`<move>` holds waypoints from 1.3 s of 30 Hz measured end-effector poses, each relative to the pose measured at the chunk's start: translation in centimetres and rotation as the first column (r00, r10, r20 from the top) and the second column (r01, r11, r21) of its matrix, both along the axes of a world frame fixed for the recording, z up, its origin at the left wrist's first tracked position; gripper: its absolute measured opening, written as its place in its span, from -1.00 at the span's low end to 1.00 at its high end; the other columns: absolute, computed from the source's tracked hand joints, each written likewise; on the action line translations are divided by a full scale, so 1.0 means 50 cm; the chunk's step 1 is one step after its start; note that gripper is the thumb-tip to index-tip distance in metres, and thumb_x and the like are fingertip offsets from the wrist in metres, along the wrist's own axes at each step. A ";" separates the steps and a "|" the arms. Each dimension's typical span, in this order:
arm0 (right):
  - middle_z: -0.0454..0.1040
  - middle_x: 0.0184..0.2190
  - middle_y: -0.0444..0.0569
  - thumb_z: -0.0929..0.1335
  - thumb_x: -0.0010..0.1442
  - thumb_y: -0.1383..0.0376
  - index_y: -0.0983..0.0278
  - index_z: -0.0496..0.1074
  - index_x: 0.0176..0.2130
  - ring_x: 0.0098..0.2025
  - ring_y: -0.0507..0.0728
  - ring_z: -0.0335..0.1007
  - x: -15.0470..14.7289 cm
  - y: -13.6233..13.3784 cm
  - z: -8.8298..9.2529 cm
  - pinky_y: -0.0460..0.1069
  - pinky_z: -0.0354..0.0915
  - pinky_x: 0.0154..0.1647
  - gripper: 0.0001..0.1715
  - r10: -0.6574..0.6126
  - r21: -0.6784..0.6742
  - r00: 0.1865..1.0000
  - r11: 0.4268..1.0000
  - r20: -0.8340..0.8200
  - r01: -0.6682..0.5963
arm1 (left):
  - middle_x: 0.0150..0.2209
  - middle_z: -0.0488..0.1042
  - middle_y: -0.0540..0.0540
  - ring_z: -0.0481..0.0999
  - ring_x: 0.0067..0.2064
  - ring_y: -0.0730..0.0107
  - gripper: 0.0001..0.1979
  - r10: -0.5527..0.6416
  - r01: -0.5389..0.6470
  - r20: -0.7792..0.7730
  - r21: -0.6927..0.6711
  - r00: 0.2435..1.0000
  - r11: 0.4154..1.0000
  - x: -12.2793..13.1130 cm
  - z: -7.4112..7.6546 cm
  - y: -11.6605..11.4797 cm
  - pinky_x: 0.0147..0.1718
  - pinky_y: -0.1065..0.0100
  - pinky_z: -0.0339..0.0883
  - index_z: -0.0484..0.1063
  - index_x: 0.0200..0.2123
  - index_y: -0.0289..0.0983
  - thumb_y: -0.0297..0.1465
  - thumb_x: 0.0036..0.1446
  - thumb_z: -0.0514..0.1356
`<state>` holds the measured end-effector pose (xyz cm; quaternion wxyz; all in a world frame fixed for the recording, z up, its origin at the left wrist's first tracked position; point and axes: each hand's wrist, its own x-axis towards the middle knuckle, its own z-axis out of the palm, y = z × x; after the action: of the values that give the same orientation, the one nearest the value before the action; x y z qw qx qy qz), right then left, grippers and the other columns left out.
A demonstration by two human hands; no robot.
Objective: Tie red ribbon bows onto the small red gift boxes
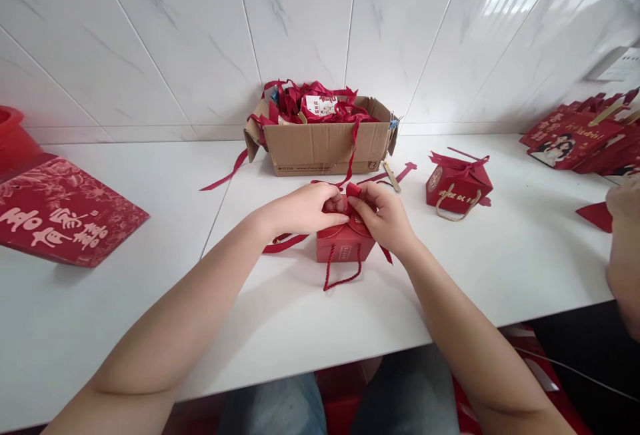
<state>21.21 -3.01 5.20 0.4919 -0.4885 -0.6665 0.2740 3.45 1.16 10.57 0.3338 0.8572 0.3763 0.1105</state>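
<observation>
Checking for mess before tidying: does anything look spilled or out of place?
Dark red ribbons overflow the brown cardboard box by the wall; one hangs down its front, another trails onto the white table at its left. The small red paper gift box gripped by the left hand and right hand sits straight.

The lid of the small red box (345, 243) is hidden under the left grip (305, 209) and the right grip (383, 215), so how the fingers close on the ribbon (353, 189) cannot be told. At the left edge a red tub (11, 135) and a red printed bag (65, 221) are cut off. So are another person's hand (625, 255) and a stack of red boxes (585, 141) at the right. Print on the far carton (325, 148) is too small to read.
</observation>
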 end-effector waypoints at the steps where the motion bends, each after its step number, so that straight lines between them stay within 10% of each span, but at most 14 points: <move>1: 0.50 -0.36 -0.07 0.28 0.21 0.24 0.23 0.37 -0.28 -0.30 0.10 0.40 -0.001 0.000 0.001 0.00 0.29 -0.28 -0.88 0.001 0.006 1.000 1.000 -0.004 -0.001 | -0.38 0.51 -0.06 0.46 -0.44 0.34 -0.81 -0.002 0.002 0.009 0.006 1.000 1.000 -0.001 -0.005 0.003 -0.54 0.36 0.29 0.38 -0.35 -0.20 -0.19 0.07 0.18; 25: 0.49 -0.39 -0.08 0.30 0.21 0.24 0.23 0.38 -0.30 -0.37 0.07 0.39 -0.011 0.003 -0.009 0.00 0.30 -0.32 -0.89 -0.087 0.022 0.984 0.996 -0.153 0.091 | -0.43 0.45 -0.02 0.40 -0.41 0.37 -0.90 0.053 -0.056 0.048 0.064 0.997 0.996 0.021 -0.018 0.008 -0.48 0.36 0.26 0.33 -0.42 -0.21 -0.33 0.09 0.14; 39: 0.49 -0.44 -0.13 0.46 0.08 0.11 0.27 0.38 -0.36 -0.49 -0.06 0.32 0.055 0.002 0.027 -0.16 0.15 -0.57 -0.70 0.332 -0.167 0.848 0.887 -0.413 -0.430 | -0.36 0.52 -0.01 0.44 -0.39 0.37 -0.82 0.089 -0.085 -0.099 0.043 0.991 0.995 0.004 0.018 0.019 -0.46 0.37 0.23 0.46 -0.34 -0.21 -0.24 0.01 0.22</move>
<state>23.94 -2.93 6.57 0.4782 -0.3429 -0.6041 0.5375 3.63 2.09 11.45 0.2924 0.8509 0.4273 0.0888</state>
